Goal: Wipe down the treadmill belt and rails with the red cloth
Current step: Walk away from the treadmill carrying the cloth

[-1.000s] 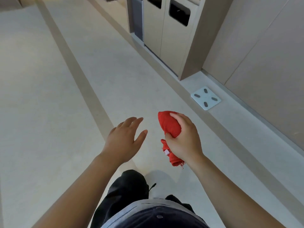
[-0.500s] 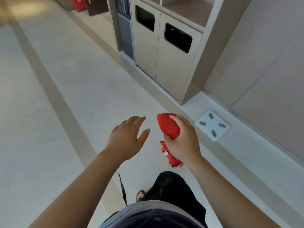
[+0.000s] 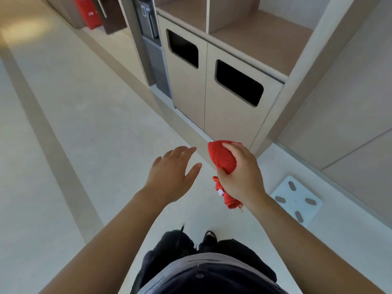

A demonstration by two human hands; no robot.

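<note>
My right hand (image 3: 241, 177) grips the bunched red cloth (image 3: 221, 159) in front of my body, fingers curled round it; a loose end with a white tag hangs below the fist. My left hand (image 3: 171, 172) hovers beside it to the left, fingers spread and straight, holding nothing and not touching the cloth. No treadmill is in view. I stand on a pale floor, dark trousers and one foot visible below.
A beige cabinet with two dark bin openings (image 3: 238, 84) stands ahead on the right, shelves above it. A white bathroom scale (image 3: 297, 201) lies on the raised ledge at right. A grey machine (image 3: 151, 47) and a red object (image 3: 87, 11) stand further back.
The view has advanced and tilted up: the bin cabinet and scale now sit closer and lower in frame. Both hands keep the same pose, the right one still gripping the cloth.
</note>
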